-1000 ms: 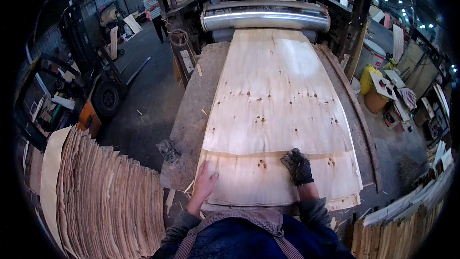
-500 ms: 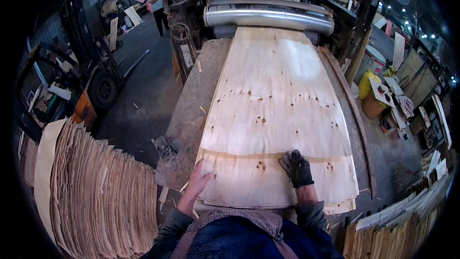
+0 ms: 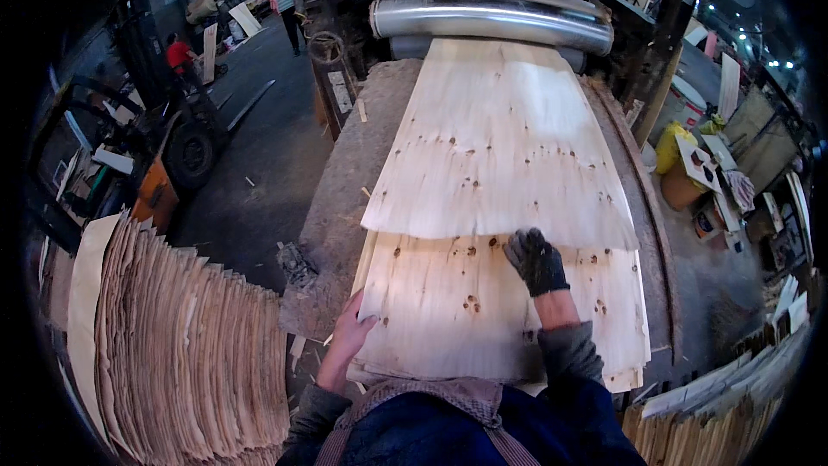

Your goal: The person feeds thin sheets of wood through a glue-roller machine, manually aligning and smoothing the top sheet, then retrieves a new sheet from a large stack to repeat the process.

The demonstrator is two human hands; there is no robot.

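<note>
A pale, knotty wood veneer sheet (image 3: pixel 509 147) runs forward under a shiny metal roller (image 3: pixel 492 19). Beneath its near edge lies a stack of similar veneer sheets (image 3: pixel 431 328). My right hand (image 3: pixel 536 266), in a dark glove, is at the near edge of the top sheet, right of the middle, its fingers bent against that edge. Bare, my left hand (image 3: pixel 349 332) grips the left edge of the lower stack near my body, thumb on top and the other fingers along the side. Those fingers are partly hidden by the edge.
A tall pile of veneer sheets (image 3: pixel 190 336) stands at my left, another pile (image 3: pixel 716 406) at my right. The worn bed (image 3: pixel 345 198) borders the sheets. Beyond are a forklift (image 3: pixel 185 151), a handwheel (image 3: pixel 326 47), a yellow bag (image 3: pixel 671 147) and several people, one behind the roller (image 3: pixel 492 19).
The top sheet has slid forward toward the roller, baring more of the stack. My right hand has moved forward with its edge; my left hand has stayed nearly put. A person in red has appeared.
</note>
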